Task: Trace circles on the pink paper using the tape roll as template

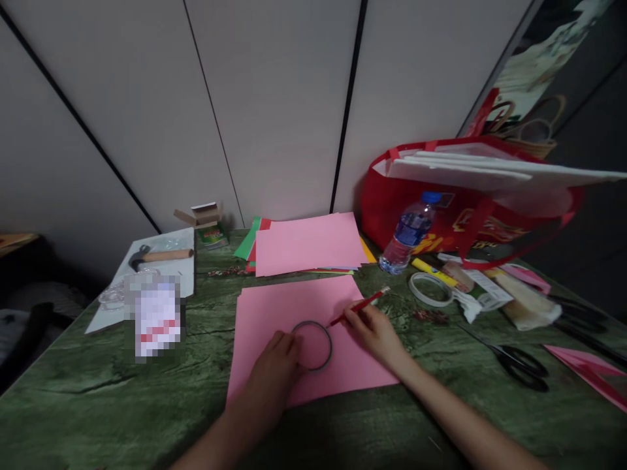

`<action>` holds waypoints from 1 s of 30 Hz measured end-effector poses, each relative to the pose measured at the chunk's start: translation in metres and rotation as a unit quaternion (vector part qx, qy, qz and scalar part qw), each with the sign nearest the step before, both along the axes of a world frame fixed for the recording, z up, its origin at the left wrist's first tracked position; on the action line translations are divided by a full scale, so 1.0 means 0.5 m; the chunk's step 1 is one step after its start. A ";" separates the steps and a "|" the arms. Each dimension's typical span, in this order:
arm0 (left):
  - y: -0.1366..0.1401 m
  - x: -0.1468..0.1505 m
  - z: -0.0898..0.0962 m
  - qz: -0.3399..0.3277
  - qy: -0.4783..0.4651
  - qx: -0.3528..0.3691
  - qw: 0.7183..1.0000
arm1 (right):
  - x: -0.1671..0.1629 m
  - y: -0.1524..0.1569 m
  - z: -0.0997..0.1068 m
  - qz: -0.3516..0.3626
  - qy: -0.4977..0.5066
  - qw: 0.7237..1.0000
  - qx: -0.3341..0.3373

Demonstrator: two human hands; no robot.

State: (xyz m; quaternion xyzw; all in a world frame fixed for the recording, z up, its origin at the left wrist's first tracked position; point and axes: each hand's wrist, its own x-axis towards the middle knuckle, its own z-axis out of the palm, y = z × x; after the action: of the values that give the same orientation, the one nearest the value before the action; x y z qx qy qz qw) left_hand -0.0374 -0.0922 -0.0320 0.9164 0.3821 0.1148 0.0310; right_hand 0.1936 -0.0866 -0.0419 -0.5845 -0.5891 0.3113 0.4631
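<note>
A thin dark ring (pixel 331 349), which looks like a narrow roll of tape, lies flat on a pink sheet of paper (pixel 289 301). The fingers of my left hand (pixel 275 365) are closed on the ring's left edge and rest on the paper. In my right hand (pixel 373 334) a red pencil (pixel 361 305) is pinched, slanting up to the right. Its tip is close to the ring's upper right edge; whether it touches the paper I cannot tell. Inside the ring only pink paper shows.
Behind lies a stack of coloured paper (pixel 308 243). A water bottle (pixel 410 234), a white tape roll (pixel 427 300), a yellow glue stick (pixel 434 271) and black-handled scissors (pixel 519 365) are on the right, before a red bag (pixel 386 202). A hammer (pixel 164 256) and small box (pixel 211 230) stand left.
</note>
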 end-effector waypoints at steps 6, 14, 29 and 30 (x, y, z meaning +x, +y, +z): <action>0.024 0.037 0.056 -0.013 0.038 -0.047 0.998 | 0.000 -0.037 -0.004 -0.015 -0.019 1.000 0.006; 0.022 0.107 0.105 -0.022 0.155 -0.080 0.984 | -0.002 -0.047 -0.009 -0.008 -0.031 0.999 0.020; 0.043 0.115 0.127 -0.035 0.229 -0.109 0.967 | -0.028 -0.111 -0.001 -0.001 -0.077 0.989 0.129; 0.043 0.119 0.134 -0.038 0.237 -0.111 0.964 | -0.031 -0.119 -0.002 0.003 -0.078 0.986 0.146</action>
State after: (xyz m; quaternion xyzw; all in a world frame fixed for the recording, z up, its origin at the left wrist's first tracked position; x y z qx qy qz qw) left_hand 0.0221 -0.0710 0.0350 0.9219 0.3541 -0.1506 0.0454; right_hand 0.1781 -0.1461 -0.0429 -0.5308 -0.6646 0.1766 0.4953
